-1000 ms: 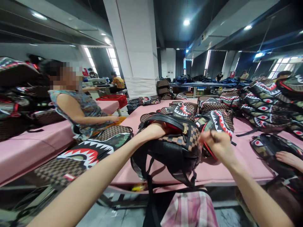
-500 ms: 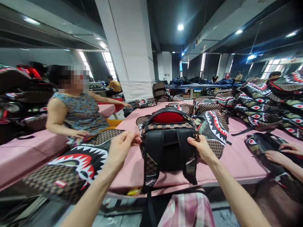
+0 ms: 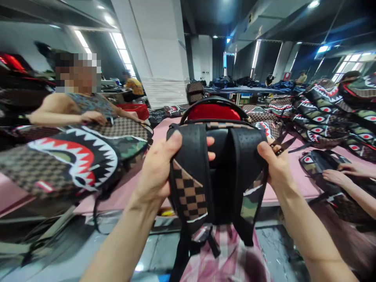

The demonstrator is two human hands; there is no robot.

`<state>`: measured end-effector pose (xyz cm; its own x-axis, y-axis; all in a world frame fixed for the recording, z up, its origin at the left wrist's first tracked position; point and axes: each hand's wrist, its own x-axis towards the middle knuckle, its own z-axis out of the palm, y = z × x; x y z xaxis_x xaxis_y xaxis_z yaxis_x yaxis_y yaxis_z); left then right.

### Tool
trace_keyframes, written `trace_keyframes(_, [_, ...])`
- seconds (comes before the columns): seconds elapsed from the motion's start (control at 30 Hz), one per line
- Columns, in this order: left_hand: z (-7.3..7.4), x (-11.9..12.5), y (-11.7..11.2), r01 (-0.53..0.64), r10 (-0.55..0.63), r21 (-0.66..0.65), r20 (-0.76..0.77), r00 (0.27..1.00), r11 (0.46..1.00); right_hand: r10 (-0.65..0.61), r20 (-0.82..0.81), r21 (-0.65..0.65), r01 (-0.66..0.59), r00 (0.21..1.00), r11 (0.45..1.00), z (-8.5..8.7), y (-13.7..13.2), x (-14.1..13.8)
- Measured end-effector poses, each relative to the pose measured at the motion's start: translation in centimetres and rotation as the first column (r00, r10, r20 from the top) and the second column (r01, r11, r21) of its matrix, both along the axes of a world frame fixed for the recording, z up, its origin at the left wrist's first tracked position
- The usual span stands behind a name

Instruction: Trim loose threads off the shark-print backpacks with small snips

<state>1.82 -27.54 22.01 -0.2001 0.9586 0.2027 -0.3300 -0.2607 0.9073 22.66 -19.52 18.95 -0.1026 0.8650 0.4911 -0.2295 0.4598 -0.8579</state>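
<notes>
A small backpack (image 3: 220, 176) is held upright in front of me, its strap side facing me, with a red panel (image 3: 214, 112) under its curved black top handle. My left hand (image 3: 160, 164) is closed around the left shoulder strap (image 3: 189, 172), thumb in front and fingertips showing at its inner edge. On the other side, my right hand (image 3: 276, 160) grips the right shoulder strap (image 3: 249, 172) near its upper outer edge, thumb in front. The straps' lower ends hang over pink plaid cloth (image 3: 226, 258) at my lap.
At left a person (image 3: 85, 102) handles a checkered shark-mouth backpack (image 3: 73, 156). A co-worker's hands (image 3: 340, 176) work on another bag at right. Stacked shark-face backpacks (image 3: 320, 117) stand at the back right of the pink table (image 3: 305, 188).
The backpack has come nearer to me, off the table. Both hands have shifted onto its shoulder straps. The person at left has lifted the shark-mouth backpack higher.
</notes>
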Motion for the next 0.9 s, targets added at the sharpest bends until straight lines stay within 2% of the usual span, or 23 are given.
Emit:
trace_keyframes(0.07, [0.0,-0.1,2.3,0.011,-0.009,-0.018,0.074,0.997,1.000,-0.058,-0.007,0.017,0.058,0.998,0.998,-0.2,2.0,-0.9])
trace_keyframes(0.1, [-0.8,-0.3,3.9,0.032,-0.026,-0.052,0.111,0.993,0.998,-0.070,0.003,-0.007,0.070,0.998,0.998,-1.1,3.4,-1.5])
trace_keyframes(0.13, [-2.2,-0.5,5.5,0.067,-0.051,-0.106,0.148,0.988,0.992,-0.068,0.022,-0.052,0.069,0.997,0.996,-2.7,4.9,-2.1])
trace_keyframes(0.17, [-4.3,-0.8,7.1,0.112,-0.078,-0.178,0.189,0.979,0.978,-0.048,0.059,-0.123,0.055,0.997,0.991,-4.9,6.3,-2.6])
trace_keyframes(0.2, [-7.1,-1.1,8.5,0.159,-0.099,-0.255,0.232,0.968,0.954,-0.013,0.102,-0.213,0.035,0.995,0.976,-7.6,7.4,-3.1])
trace_keyframes(0.27, [-13.7,-1.4,10.0,0.230,-0.107,-0.405,0.303,0.947,0.885,0.039,0.225,-0.364,0.047,0.974,0.930,-14.1,8.4,-3.6])
trace_keyframes(0.33, [-20.3,-1.1,9.6,0.273,-0.091,-0.516,0.350,0.932,0.812,0.045,0.375,-0.425,0.129,0.926,0.896,-20.4,7.6,-3.3])
trace_keyframes(0.37, [-23.0,-0.9,8.8,0.279,-0.068,-0.554,0.371,0.926,0.785,0.062,0.423,-0.449,0.150,0.904,0.881,-22.9,6.9,-2.9])
trace_keyframes(0.4, [-25.1,-0.6,7.9,0.287,-0.050,-0.573,0.393,0.918,0.768,0.077,0.461,-0.467,0.168,0.884,0.868,-24.7,6.1,-2.5])
trace_keyframes(0.43, [-26.6,-0.4,7.0,0.293,-0.038,-0.580,0.411,0.911,0.760,0.099,0.479,-0.489,0.171,0.872,0.855,-25.9,5.4,-2.0])
trace_keyframes(0.5, [-28.0,0.0,5.7,0.302,-0.036,-0.572,0.429,0.903,0.763,0.077,0.539,-0.450,0.210,0.839,0.868,-26.4,4.6,-1.2])
trace_keyframes(0.53, [-28.2,0.2,5.3,0.302,-0.040,-0.564,0.429,0.903,0.768,0.014,0.594,-0.369,0.257,0.804,0.893,-25.9,4.5,-1.1])
trace_keyframes(0.6, [-28.1,0.3,5.2,0.290,-0.042,-0.555,0.416,0.908,0.780,-0.160,0.696,-0.126,0.339,0.700,0.932,-24.5,4.4,-1.3])
trace_keyframes(0.63, [-28.1,0.3,5.4,0.285,-0.043,-0.547,0.412,0.910,0.787,-0.214,0.725,-0.020,0.330,0.655,0.944,-23.7,4.2,-1.7])
trace_keyframes(0.67, [-28.1,0.3,5.5,0.282,-0.043,-0.543,0.410,0.911,0.791,-0.209,0.746,0.034,0.276,0.633,0.961,-23.1,4.0,-2.2])
trace_keyframes(0.73, [-28.3,0.4,5.8,0.263,-0.023,-0.551,0.404,0.914,0.792,-0.046,0.768,-0.028,0.105,0.639,0.994,-22.6,3.1,-3.6])
trace_keyframes(0.8, [-28.6,0.3,5.8,0.248,0.005,-0.568,0.407,0.914,0.785,0.097,0.753,-0.124,-0.004,0.650,0.992,-22.9,2.0,-4.9])
trace_keyframes(0.9, [-28.9,0.3,5.7,0.277,-0.009,-0.566,0.430,0.903,0.776,0.135,0.704,-0.158,-0.032,0.698,0.987,-23.9,1.1,-5.8])
